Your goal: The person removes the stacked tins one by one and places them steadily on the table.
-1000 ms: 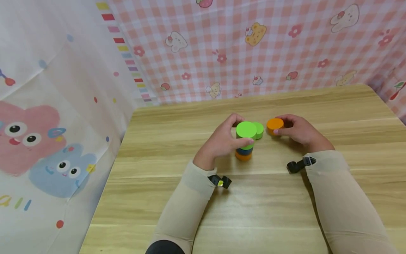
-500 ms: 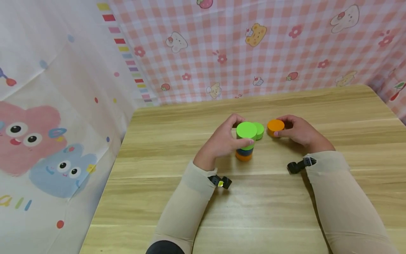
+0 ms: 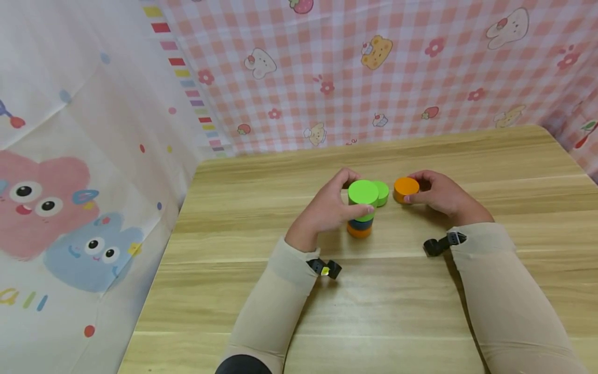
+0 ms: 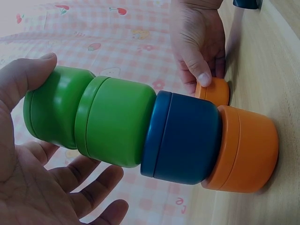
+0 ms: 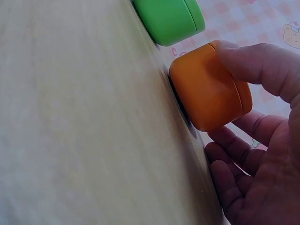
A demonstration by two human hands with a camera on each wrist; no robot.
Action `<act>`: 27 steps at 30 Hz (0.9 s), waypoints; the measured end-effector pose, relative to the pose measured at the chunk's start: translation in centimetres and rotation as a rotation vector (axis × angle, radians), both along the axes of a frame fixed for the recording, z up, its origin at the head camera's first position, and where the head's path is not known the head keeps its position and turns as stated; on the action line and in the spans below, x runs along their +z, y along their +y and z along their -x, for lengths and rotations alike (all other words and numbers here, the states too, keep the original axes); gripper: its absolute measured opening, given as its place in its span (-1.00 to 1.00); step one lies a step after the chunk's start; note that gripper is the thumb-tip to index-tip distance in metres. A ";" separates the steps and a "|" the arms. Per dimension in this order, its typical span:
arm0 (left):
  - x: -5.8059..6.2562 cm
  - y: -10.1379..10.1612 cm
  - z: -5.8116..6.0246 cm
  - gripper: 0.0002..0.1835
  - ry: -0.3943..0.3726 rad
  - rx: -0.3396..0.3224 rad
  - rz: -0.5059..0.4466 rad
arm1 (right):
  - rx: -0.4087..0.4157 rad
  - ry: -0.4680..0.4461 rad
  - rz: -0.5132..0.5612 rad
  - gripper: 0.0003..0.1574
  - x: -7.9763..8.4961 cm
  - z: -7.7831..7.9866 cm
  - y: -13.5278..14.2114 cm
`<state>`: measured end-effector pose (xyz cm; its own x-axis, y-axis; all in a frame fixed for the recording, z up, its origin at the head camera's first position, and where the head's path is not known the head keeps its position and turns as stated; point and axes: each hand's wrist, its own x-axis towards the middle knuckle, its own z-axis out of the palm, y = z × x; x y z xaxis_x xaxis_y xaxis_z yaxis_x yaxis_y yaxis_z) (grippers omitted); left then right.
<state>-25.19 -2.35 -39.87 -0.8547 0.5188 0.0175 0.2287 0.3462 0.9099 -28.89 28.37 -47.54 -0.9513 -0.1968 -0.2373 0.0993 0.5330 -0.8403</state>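
Small round lidded jars stand stacked on the table. At the bottom is an orange jar, then a dark blue jar, a green jar and another green jar at the top. My left hand holds that top jar between thumb and fingers; its lower fingers spread beside the stack. To the right, my right hand grips a separate orange jar, thumb on its near side, with its base on the table. A further green jar stands behind the stack, partly hidden by it.
The wooden table reaches back to a pink checked cloth hung behind it. A white printed cloth hangs along the left side. Black wrist cameras sit on both sleeves.
Both hands keep their grips and have hardly moved. The right hand and its orange jar show only a very slight shift.
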 end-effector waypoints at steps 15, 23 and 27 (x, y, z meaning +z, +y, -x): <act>0.1 0.0 -0.1 -0.48 -0.003 0.012 0.017 | -0.003 -0.005 0.013 -0.07 0.4 -0.2 -0.3; 0.0 0.0 0.0 -0.47 -0.001 0.009 0.006 | -0.037 -0.025 -0.012 0.10 1.6 -0.1 -0.6; -0.1 0.0 0.1 -0.47 -0.002 0.010 0.007 | -0.070 -0.009 -0.015 0.14 2.5 -0.2 -0.8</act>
<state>-25.25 -2.36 -39.93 -0.8598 0.5105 0.0126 0.2239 0.3547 0.9078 -28.69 27.53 -45.02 -0.9604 -0.1263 -0.2483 0.1444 0.5367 -0.8314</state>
